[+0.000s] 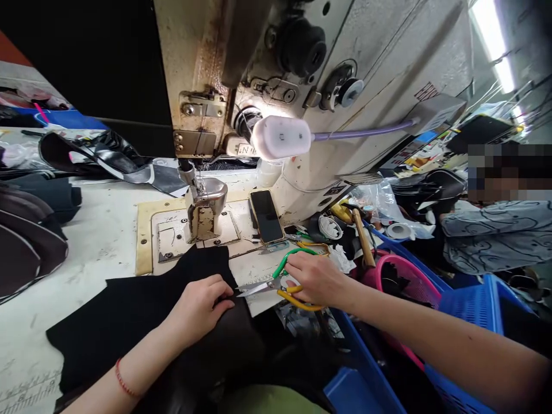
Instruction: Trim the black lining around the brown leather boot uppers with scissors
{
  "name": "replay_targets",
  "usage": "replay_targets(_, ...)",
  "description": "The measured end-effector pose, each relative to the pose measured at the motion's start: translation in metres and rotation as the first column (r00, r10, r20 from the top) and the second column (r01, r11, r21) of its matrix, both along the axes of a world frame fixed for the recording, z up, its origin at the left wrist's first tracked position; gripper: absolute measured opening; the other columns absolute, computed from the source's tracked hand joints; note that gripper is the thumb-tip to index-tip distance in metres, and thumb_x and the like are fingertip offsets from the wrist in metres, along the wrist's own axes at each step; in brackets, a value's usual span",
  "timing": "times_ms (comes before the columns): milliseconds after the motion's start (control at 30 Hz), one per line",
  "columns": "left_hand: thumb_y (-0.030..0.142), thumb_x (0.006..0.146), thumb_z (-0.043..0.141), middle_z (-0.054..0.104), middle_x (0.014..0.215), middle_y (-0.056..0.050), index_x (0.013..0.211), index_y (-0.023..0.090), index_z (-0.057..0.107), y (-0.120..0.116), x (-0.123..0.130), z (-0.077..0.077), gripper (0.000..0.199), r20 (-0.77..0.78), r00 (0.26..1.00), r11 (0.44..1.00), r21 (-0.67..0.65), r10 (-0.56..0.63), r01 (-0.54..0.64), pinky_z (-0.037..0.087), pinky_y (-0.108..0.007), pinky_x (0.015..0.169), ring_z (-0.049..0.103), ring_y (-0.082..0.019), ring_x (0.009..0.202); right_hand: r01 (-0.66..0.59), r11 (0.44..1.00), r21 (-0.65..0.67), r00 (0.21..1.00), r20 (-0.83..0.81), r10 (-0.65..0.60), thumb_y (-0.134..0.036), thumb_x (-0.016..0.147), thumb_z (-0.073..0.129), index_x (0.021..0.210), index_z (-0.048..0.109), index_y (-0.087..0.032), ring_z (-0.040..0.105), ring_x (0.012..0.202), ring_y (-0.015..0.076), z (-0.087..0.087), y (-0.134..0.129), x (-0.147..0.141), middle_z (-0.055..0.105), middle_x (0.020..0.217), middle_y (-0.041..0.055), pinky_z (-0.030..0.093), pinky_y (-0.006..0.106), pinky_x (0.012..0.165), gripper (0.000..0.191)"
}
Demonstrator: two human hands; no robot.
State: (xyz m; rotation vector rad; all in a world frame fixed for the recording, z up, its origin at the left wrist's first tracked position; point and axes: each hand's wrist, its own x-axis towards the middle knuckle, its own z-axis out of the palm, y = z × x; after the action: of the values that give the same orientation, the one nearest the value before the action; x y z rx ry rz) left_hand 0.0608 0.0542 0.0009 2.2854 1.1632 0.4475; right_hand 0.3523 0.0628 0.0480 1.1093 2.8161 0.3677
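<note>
Steel scissors (269, 284) in right hand's (317, 279) clenched grip point left toward black fabric (129, 316).

head view: worn on the person's head | faces forward and down | close over the desk (99, 241) | sewing machine (302, 86) towers just ahead | no second view shares the scene

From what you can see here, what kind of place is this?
Probably a sewing workshop: an industrial sewing machine fills the table, the right hand holds scissors at black fabric, with crowded bins beside.

Red string bracelet (125, 380), bare forearms
</note>
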Motion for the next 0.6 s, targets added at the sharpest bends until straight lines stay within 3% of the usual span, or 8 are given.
replay_targets(300,0.019,0.092,0.043,0.065,0.086,-0.004,0.084,0.020,0.063,-0.002,0.001,0.000,0.022,0.001,1.000,0.999,-0.020,-0.025,0.025,0.046,-0.027,0.071,0.063,-0.017,0.079,-0.138,0.983,-0.123,0.982,0.110,0.151,-0.024,0.084,0.052,0.078,0.059,-0.016,0.050,0.068,0.0144,0.002,0.039,0.002,0.057,0.077,0.0033,0.023,0.029,0.055,0.012)
replay_targets(467,0.023,0.089,0.048,0.067,0.082,-0.003,0.093,0.021,0.063,0.005,0.007,0.008,0.016,-0.026,0.999,0.998,-0.064,-0.032,0.030,0.044,-0.028,0.067,0.062,-0.018,0.075,-0.177,0.962,-0.208,0.964,0.159,0.212,-0.026,0.082,0.053,0.077,0.059,-0.015,0.051,0.066,0.0133,0.000,0.060,-0.001,0.059,0.080,0.0036,0.021,0.028,0.053,0.013)
replay_targets(600,0.021,0.086,0.050,0.067,0.079,-0.001,0.079,0.021,0.063,0.016,0.013,0.012,0.015,-0.017,0.996,0.989,-0.123,-0.084,0.081,0.042,-0.027,0.066,0.061,-0.017,0.073,-0.178,0.952,-0.250,0.957,0.181,0.227,-0.026,0.081,0.054,0.078,0.060,-0.015,0.052,0.065,0.0135,0.002,0.061,-0.003,0.060,0.081,0.0041,0.022,0.027,0.053,0.013)
